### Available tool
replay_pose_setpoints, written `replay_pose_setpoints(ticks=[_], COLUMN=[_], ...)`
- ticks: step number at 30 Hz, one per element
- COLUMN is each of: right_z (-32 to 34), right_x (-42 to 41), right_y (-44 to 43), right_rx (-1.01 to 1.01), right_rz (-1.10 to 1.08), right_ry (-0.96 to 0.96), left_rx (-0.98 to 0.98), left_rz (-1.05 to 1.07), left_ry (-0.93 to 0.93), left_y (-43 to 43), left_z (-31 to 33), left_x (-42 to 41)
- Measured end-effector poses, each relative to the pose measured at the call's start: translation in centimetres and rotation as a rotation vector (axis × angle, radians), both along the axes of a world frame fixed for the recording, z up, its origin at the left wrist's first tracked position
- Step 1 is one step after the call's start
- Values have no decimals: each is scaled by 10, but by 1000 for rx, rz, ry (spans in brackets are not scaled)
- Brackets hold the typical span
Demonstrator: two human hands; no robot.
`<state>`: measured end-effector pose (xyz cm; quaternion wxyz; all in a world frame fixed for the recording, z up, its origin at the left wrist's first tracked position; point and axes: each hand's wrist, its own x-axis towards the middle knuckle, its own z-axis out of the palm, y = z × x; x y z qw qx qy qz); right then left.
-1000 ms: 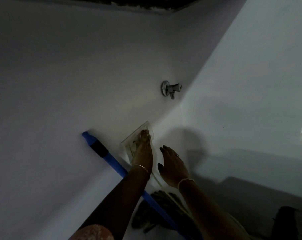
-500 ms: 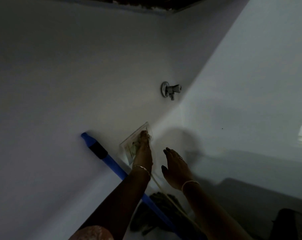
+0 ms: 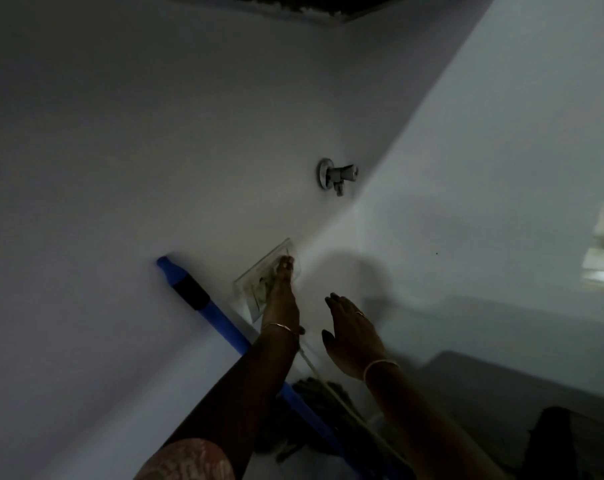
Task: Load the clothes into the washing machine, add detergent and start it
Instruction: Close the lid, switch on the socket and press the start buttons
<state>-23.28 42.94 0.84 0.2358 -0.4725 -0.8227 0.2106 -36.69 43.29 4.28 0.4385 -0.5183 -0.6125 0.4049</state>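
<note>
A white switch and socket plate point(image 3: 255, 277) is fixed to the pale wall in a dim corner. My left hand point(image 3: 280, 299) reaches up to it, fingertips pressing on its upper right part. A pale cord point(image 3: 331, 386) runs down from under the plate, its plug hidden by my hand. My right hand point(image 3: 351, 336) hovers just right of the plate with straight fingers, holding nothing. The washing machine and clothes are out of view.
A blue mop handle with a black grip point(image 3: 203, 303) leans against the wall left of the plate, its dark mop head point(image 3: 314, 410) below. A metal water tap point(image 3: 335, 174) juts from the wall above. A dark shape point(image 3: 570, 441) sits at lower right.
My right hand has drawn slightly back and down from the wall. My left hand stays on the switch plate.
</note>
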Motion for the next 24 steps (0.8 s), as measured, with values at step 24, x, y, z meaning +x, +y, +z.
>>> replay_pose_setpoints(ticks=[24], right_z=[75], right_x=[168], right_y=[-217], right_rx=[171], right_rz=[-57], right_ry=[-251], left_rx=[325], left_rz=[-92], left_ry=[-1247], left_y=[-245], left_z=[52], left_x=[165])
